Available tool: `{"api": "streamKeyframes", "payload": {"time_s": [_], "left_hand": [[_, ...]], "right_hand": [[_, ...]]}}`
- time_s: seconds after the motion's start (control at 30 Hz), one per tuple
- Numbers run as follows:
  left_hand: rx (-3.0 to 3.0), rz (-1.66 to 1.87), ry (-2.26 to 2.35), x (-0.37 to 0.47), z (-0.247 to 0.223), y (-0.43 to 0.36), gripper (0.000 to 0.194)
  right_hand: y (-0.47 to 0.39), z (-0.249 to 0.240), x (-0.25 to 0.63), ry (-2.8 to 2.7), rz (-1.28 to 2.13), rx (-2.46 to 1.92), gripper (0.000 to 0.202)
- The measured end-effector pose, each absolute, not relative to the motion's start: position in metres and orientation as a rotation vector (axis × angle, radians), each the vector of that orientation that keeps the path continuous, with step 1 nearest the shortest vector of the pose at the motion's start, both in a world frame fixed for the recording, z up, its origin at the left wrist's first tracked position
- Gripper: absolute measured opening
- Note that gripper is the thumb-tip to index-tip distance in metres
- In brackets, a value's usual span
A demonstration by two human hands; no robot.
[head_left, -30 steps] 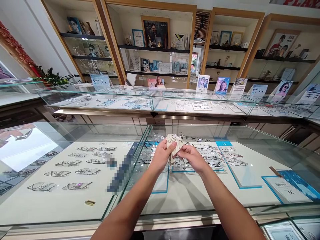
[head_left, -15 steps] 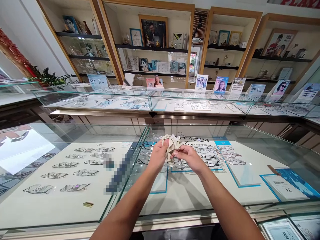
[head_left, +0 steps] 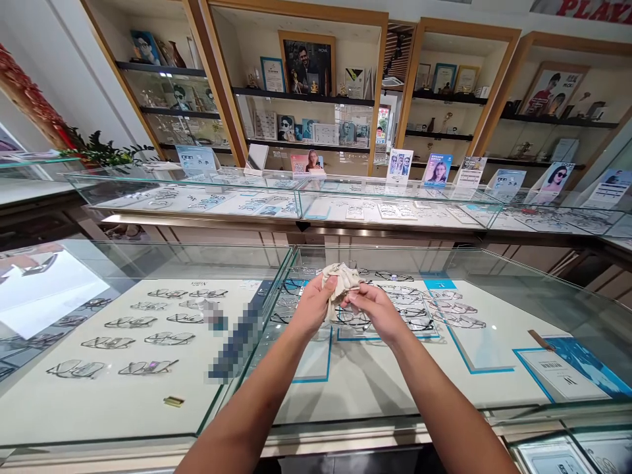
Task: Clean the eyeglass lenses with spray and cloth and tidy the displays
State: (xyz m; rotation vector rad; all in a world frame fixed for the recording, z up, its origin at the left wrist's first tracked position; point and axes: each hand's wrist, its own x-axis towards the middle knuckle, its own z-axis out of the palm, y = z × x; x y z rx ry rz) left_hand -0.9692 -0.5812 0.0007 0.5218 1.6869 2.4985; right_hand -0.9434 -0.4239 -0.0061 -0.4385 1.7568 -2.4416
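A crumpled cream cloth (head_left: 342,279) is bunched between my two hands, above the glass top of the display case. My left hand (head_left: 316,304) is closed on its left side, with the thumb pressed on the folds. Thumb and fingers of my right hand (head_left: 374,308) pinch the cloth's lower right part. Whether anything lies inside the folds cannot be seen. Beneath the hands, under the glass, several pairs of glasses (head_left: 417,317) rest on white and blue boards, partly hidden by my hands.
The near display case (head_left: 291,429) spans the view, with rows of glasses (head_left: 131,322) at left. Behind it stands another glass case (head_left: 395,227) with upright cards (head_left: 399,166) on top. Wooden shelves (head_left: 301,13) line the wall.
The cloth has been shifted and refolded between my fingers, now spreading further right at the top. Both hands stay in nearly the same place.
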Motion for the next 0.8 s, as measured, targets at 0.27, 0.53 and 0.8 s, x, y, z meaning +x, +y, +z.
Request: {"api": "streamKeyframes", "payload": {"time_s": [0.27,0.53,0.8], "left_hand": [[0.373,2.612,1.725,-0.967,-0.001,-0.576,0.056],[0.523,2.478,1.611,-0.968,0.003,-0.581,0.059],[0.324,2.634,1.696,-0.969,-0.005,-0.575,0.059]], "right_hand": [[-0.433,-0.01,-0.941,1.773,-2.391,-0.41,0.043],[-0.424,-0.007,-0.944,1.727,-2.486,-0.396,0.041],[-0.437,-0.012,-0.939,1.82,-2.4,-0.392,0.045]]}}
